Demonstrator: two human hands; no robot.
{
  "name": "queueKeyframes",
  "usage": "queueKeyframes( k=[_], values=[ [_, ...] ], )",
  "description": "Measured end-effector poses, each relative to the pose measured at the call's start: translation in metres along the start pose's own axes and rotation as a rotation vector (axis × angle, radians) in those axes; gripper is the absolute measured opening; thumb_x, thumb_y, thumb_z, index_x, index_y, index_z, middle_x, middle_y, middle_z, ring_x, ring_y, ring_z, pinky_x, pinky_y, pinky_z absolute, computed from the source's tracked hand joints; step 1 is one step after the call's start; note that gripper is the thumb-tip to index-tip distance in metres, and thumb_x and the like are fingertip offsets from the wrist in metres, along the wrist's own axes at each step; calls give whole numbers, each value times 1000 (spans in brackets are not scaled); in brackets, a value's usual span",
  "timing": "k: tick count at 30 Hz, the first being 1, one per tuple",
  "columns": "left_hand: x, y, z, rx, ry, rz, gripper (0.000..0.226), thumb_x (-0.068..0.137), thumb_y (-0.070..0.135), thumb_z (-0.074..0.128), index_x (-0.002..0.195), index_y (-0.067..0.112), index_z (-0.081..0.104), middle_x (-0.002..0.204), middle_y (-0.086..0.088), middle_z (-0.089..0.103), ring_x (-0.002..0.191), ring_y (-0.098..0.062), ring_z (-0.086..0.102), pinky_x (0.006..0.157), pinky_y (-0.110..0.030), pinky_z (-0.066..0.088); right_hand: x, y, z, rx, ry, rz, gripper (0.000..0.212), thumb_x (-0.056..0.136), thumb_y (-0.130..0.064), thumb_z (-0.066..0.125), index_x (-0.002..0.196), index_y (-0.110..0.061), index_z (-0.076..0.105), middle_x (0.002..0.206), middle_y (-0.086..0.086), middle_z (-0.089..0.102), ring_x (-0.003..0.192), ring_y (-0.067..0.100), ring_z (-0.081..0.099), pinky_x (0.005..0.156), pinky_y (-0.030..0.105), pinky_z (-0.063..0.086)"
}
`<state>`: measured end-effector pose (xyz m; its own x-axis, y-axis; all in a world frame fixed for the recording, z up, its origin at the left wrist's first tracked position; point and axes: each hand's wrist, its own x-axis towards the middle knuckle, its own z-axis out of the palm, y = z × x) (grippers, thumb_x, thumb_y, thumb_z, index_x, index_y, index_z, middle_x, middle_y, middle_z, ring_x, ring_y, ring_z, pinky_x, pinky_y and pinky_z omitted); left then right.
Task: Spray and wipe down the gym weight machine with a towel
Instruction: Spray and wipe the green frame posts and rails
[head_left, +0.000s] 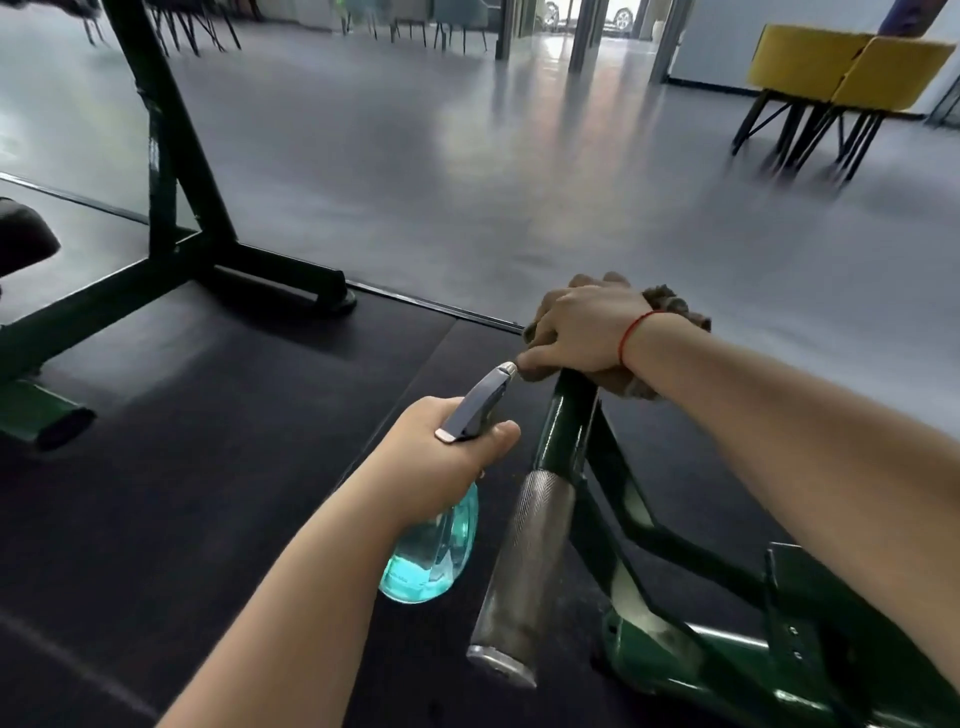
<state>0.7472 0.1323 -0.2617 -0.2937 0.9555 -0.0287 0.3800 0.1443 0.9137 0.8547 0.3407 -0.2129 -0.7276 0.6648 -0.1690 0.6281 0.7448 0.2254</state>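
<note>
The left hand (447, 441) is curled round the neck of a spray bottle (434, 551) and holds it tight, with the thumb along the side of the dark spray head. The bottle is see-through and has blue-green water in it. It is tipped over, not standing straight. Its round bottom points down and toward the person, and its long shape runs up and away to the right. The silver tip (507, 370) points at the right hand and sits just beside its fingers. The right hand (582, 332) is wrapped round a brown fluffy towel (675, 312) and presses it over the top end of a dark green bar (566, 415). A thin red string (631, 332) goes round that wrist. The green bar is part of the weight machine (727, 623), which is low down on the right side. A rough silver handle (530, 561) sticks out of the bar. Its long shape runs from its flat end near the person, up and away to the green bar, leaning a little to the right. The bottle hangs just to the left of this handle. Under it all lies a black mat (208, 415). Another dark green frame (171, 182) stands on the left. Farther back is a shiny grey floor (467, 156), with yellow chairs (852, 67) at the top right.
</note>
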Motion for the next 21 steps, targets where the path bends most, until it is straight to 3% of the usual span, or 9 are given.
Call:
queueKeyframes(
  k=[3, 6, 8, 10, 13, 16, 19, 21],
  values=[
    [-1, -1, -2, 5, 24, -21, 39, 95, 33, 69, 84, -4, 59, 65, -3, 57, 63, -16, 55, 61, -26, 42, 28, -14, -8, -207, -125, 58, 35, 71, -57, 66, 72, -23, 60, 84, -7, 55, 104, 19, 45, 106, 47, 32],
    [-5, 0, -1, 10, 24, -24, 42, 94, 33, 68, 85, -7, 57, 64, -4, 53, 59, -16, 48, 57, -26, 39, 53, -32, -2, -464, -280, 68, 29, 76, -47, 68, 92, -24, 63, 105, -3, 61, 114, 20, 53, 111, 46, 30],
    [-9, -2, -2, 19, 28, -23, 43, 94, 33, 68, 85, -7, 55, 64, -4, 50, 57, -15, 44, 54, -23, 37, 65, -39, 8, -623, -368, 62, 37, 80, -49, 67, 110, -27, 62, 120, 0, 63, 120, 25, 54, 110, 46, 33],
    [-13, -3, -2, 22, 39, -32, 42, 94, 33, 68, 86, -6, 57, 64, -5, 52, 57, -14, 45, 52, -20, 37, 66, -43, 12, -703, -438, 4, 39, 84, -50, 65, 116, -28, 63, 122, 1, 63, 118, 27, 56, 104, 44, 39],
    [-19, -6, -4, 13, 42, -49, 41, 94, 33, 69, 88, -7, 58, 65, -6, 53, 58, -14, 46, 54, -23, 37, 60, -48, 6, -442, -523, -30, 29, 87, -47, 69, 95, -19, 72, 106, 2, 70, 101, 27, 65, 91, 38, 49],
    [-24, -8, -7, 15, 36, -59, 40, 93, 32, 69, 88, -6, 60, 67, -12, 57, 60, -14, 49, 59, -27, 38, 50, -53, -2, -123, -658, -40, 38, 88, -51, 70, 77, -15, 74, 92, 1, 74, 93, 26, 68, 99, 44, 52],
    [-33, -7, -13, 5, 41, -62, 39, 93, 32, 70, 88, -6, 61, 66, -10, 58, 58, -15, 49, 56, -25, 39, 23, -53, -14, -9, -467, -133, 47, 90, -58, 63, 87, -12, 70, 95, 8, 70, 92, 28, 67, 91, 40, 52],
    [-37, -7, -17, -22, 42, -54, 41, 92, 35, 73, 92, -6, 64, 69, -16, 61, 63, -30, 57, 61, -35, 47, -1, -52, -18, 80, -371, -180, 50, 94, -59, 57, 85, -10, 68, 82, 4, 65, 83, 24, 62, 80, 33, 47]
  ],
)
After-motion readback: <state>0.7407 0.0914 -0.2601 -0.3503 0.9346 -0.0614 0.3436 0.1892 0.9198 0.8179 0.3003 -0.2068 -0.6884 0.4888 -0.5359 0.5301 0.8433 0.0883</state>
